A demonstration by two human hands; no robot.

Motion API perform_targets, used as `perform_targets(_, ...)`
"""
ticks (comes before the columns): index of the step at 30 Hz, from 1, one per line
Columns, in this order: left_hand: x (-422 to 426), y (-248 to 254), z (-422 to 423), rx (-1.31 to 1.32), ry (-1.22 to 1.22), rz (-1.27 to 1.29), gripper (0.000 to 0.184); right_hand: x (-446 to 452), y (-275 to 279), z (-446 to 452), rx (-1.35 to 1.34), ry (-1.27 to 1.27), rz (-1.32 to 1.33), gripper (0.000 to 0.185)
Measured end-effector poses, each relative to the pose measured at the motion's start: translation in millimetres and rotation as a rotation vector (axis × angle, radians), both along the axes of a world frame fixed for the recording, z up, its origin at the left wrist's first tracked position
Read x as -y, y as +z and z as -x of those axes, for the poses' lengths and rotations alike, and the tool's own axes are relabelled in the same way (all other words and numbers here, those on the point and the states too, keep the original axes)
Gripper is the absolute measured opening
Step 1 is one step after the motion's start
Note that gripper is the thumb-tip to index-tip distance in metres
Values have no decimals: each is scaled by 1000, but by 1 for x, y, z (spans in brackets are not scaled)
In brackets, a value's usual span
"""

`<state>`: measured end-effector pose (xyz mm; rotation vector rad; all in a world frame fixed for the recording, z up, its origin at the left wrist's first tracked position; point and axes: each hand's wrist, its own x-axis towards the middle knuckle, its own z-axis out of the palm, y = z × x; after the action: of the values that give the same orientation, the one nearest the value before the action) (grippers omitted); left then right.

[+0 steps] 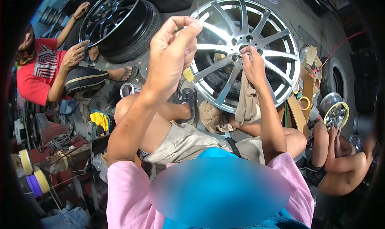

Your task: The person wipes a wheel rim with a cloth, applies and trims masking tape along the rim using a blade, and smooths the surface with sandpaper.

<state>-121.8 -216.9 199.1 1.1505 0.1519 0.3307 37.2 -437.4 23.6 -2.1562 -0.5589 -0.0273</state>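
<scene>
A silver multi-spoke alloy wheel rim [267,70] lies in front of my knees, on top of what looks like a dark tire. My right hand [253,64] is at the rim's hub, its fingers closed and their tips near the centre hole. From that hand a beige cloth [248,102] hangs down over the rim's near edge. My left hand [172,52] is raised beside the rim's left edge, with thumb and fingers pinched together. A thin line shows at its fingertips, too fine to name. Just below that hand, a small yellow piece [188,75] shows by the rim.
At left, a person in a red shirt [40,70] holds a dark rim [110,18] beside a tire [140,42]. Another person at right has hands on a smaller rim [336,114]. A cardboard box [298,114] with tape rolls stands near my right knee. Tape spools [37,183] are at lower left.
</scene>
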Motion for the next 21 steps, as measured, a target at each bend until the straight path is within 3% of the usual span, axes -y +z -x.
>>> perform_targets(9, -5, 0, 5, -28, -24, -51, 16, -10, 8, 4, -89, 48, 49, 22)
perform_targets(12, -4, -3, 4, -18, -8, -102, 13, -10, -7, 0, -4, 27, 133, 20)
perform_targets(21, 1, -4, 0, -33, -16, -123, 14, -16, -10, 3, -61, -10, 22, 16)
